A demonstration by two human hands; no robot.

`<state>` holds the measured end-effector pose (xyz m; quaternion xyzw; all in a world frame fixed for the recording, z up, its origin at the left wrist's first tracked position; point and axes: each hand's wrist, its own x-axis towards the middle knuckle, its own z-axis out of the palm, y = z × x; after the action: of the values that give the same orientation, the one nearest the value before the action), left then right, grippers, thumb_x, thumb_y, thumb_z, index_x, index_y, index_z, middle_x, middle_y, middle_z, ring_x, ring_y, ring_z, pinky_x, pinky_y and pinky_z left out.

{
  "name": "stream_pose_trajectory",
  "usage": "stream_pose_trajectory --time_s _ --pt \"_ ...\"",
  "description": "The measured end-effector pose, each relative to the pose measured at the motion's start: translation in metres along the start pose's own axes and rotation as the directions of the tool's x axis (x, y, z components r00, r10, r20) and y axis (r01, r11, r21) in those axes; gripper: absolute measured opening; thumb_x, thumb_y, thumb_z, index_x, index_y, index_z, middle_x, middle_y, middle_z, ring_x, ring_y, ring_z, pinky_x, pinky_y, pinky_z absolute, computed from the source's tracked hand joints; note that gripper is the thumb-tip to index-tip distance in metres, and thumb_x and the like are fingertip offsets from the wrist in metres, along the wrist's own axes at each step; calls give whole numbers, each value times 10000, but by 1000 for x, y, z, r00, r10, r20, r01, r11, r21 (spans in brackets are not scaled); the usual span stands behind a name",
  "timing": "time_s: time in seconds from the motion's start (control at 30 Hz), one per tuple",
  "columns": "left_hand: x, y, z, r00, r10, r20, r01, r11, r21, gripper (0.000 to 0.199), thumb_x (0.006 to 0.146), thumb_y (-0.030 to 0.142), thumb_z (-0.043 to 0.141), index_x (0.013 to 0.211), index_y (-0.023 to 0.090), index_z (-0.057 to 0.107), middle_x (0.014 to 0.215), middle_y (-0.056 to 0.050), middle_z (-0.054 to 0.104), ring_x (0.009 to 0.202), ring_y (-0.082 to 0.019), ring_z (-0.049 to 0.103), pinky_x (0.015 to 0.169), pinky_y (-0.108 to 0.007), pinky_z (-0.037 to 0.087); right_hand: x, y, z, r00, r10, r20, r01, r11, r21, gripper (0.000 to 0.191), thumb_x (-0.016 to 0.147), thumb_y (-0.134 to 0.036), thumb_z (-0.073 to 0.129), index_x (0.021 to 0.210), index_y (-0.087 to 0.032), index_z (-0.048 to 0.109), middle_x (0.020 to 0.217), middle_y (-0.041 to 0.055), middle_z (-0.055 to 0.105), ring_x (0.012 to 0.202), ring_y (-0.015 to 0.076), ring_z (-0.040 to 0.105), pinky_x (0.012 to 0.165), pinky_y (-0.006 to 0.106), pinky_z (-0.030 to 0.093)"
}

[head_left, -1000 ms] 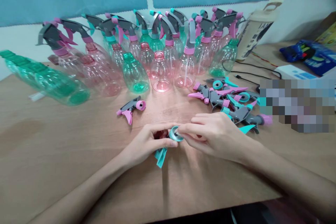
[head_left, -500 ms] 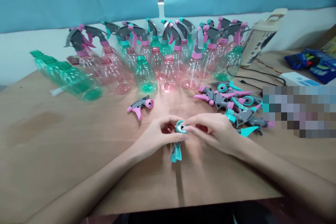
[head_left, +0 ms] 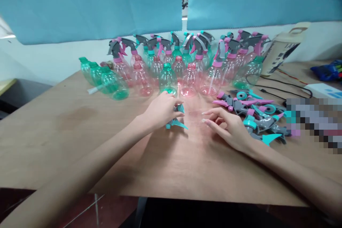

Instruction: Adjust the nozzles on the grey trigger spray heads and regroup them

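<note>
My left hand (head_left: pixel 162 108) is closed around a grey and teal spray trigger (head_left: pixel 179 123), low over the table in front of the bottles. Its teal lever points right, and my fingers cover much of its body. My right hand (head_left: pixel 227 124) holds nothing; its fingers are loosely bent, with a small gap between thumb and forefinger. It hovers just left of a heap of loose spray triggers (head_left: pixel 240 107) in grey, pink and teal. Behind my left hand stands an uncapped green bottle (head_left: pixel 167 78), with an uncapped pink bottle (head_left: pixel 190 82) beside it.
Rows of pink and green bottles, many with triggers fitted, line the back of the wooden table (head_left: pixel 88 153). Several open green bottles (head_left: pixel 107 82) stand at left. At right are a cream tumbler (head_left: pixel 283 50), a black cable (head_left: pixel 280 78) and a white box (head_left: pixel 323 91).
My left hand has carried the teal trigger forward, towards the bottles. My right hand has let go of it and moved away to the right. The view has shifted left.
</note>
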<state>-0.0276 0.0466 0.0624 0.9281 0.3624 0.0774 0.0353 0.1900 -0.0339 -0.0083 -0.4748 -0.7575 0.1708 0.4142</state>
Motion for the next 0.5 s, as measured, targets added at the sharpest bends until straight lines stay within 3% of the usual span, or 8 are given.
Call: stream_pose_trajectory --time_s 0.13,0.2,0.3,0.5 --pt "7 3 8 990 137 44 -136 990 -31 293 784 67 576 1031 177 689 1014 -72 658 920 -210 553 793 -301 404 0 -5 -3 1000 -6 17 6 998 -55 232 896 -352 528 1020 -165 585 679 -5 592 518 101 559 465 210 464" --pt "1 6 12 984 176 42 -174 984 -46 289 807 81 559 1050 178 680 1058 -68 655 971 -214 547 833 -313 403 -1 -7 -6 1000 -3 27 5 996 -89 220 902 -357 517 973 -165 599 675 -2 587 521 104 554 465 217 455" --pt "-12 8 16 986 168 24 -167 986 -16 250 830 190 585 1065 162 666 1078 -98 633 1012 -264 524 840 -375 404 -1 -9 -12 998 -21 52 29 988 -153 219 914 -347 493 874 -162 605 712 19 596 536 108 543 472 226 438" --pt "-34 2 9 987 150 56 -150 989 -4 354 818 24 458 1068 184 652 1141 -79 610 1056 -258 511 841 -390 401 -2 -2 -35 992 -60 113 94 940 -326 230 919 -350 467 850 -185 611 865 66 627 804 195 601 709 330 480"
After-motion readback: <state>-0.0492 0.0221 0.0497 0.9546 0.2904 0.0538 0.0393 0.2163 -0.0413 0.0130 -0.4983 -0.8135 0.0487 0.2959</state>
